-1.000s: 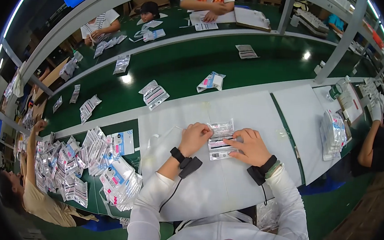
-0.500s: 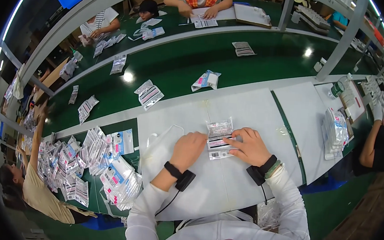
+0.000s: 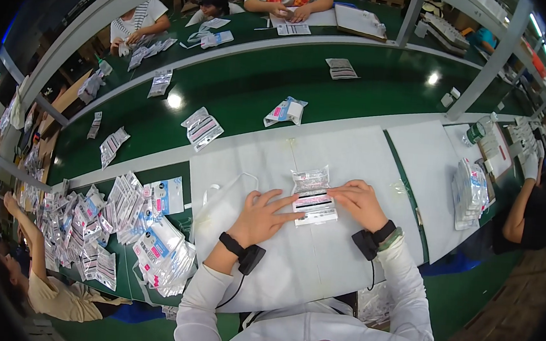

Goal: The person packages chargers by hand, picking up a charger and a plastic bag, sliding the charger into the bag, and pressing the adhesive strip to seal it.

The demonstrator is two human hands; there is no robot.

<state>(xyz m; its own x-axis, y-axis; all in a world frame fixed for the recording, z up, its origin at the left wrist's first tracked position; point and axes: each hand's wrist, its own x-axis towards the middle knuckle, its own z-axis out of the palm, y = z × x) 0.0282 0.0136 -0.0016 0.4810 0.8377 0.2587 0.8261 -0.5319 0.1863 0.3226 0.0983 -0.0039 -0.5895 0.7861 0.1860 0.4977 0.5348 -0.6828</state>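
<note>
A silvery printed plastic pouch (image 3: pixel 315 203) with dark stripes lies flat in front of me on the white sheet covering my worktop (image 3: pixel 278 273). My left hand (image 3: pixel 259 217) has its fingers spread, and the fingertips rest at the pouch's left edge. On the other side, my right hand (image 3: pixel 361 206) has its fingers drawn together, pinching the right edge of the pouch near the dark stripe. What lies under the right fingertips is hidden. Both wrists wear black straps with a small box and cable.
Heaped silvery pouches (image 3: pixel 86 226) and stacked blue-and-white pouches (image 3: pixel 164 255) lie to my left. Another pouch stack (image 3: pixel 470 192) stands right. Beyond, several pouches lie on a green belt (image 3: pixel 241 84). Co-workers sit across and on both sides; a white strap (image 3: pixel 220 195) lies left of my hand.
My left hand has opened from a pinch, its fingers now spread at the pouch's left side. The right fingers have drawn together at its right edge. The co-worker's arm at left has moved.
</note>
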